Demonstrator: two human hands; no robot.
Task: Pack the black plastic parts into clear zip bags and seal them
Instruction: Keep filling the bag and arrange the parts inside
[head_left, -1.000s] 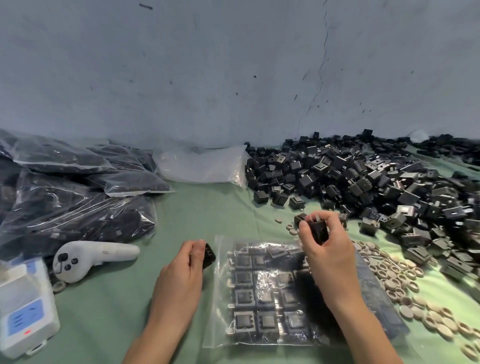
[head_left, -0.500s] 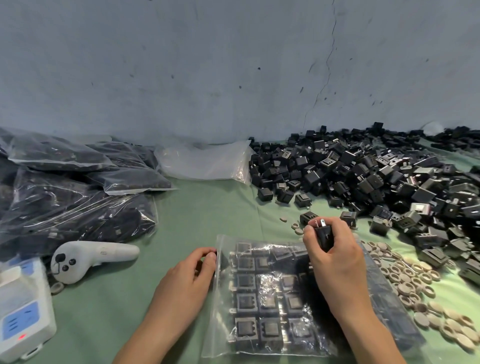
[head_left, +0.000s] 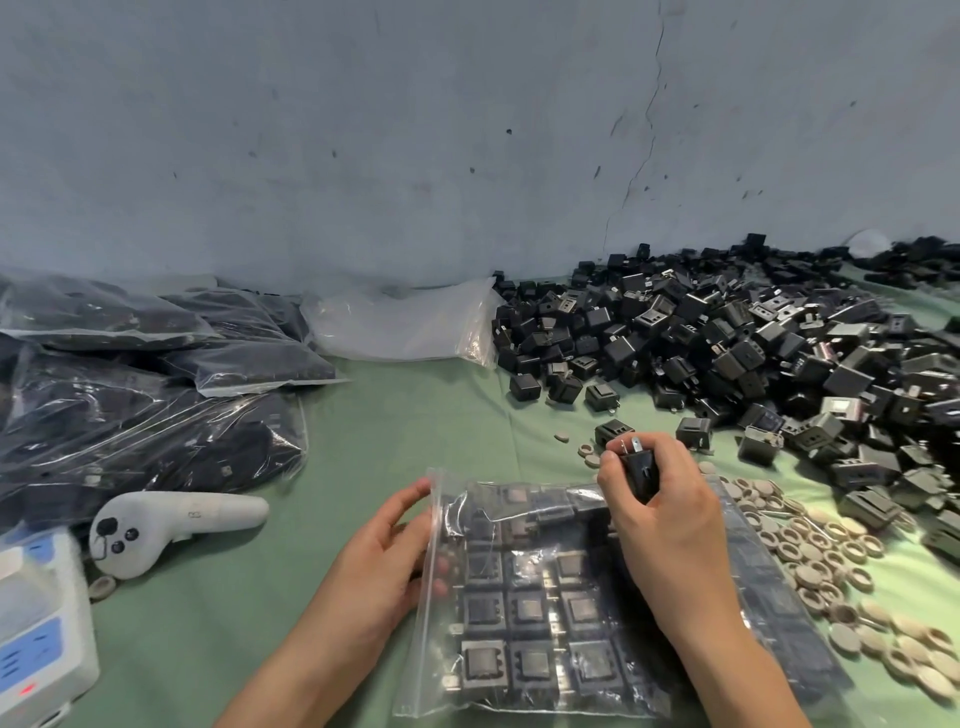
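The clear zip bag (head_left: 519, 623) lies flat on the green table (head_left: 415, 415), with square black parts inside in neat rows. Just over its top edge, the right hand (head_left: 670, 519) curls its fingers round one black part (head_left: 640, 470), metal prongs up. The left hand (head_left: 384, 551) seems to pinch the bag's left edge, fingertips blurred behind plastic. A loose pile (head_left: 753, 353) of parts lies beyond, to the right.

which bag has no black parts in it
The whitish bag against the wall, between the filled bags and the loose black pile; every other bag shows black parts.
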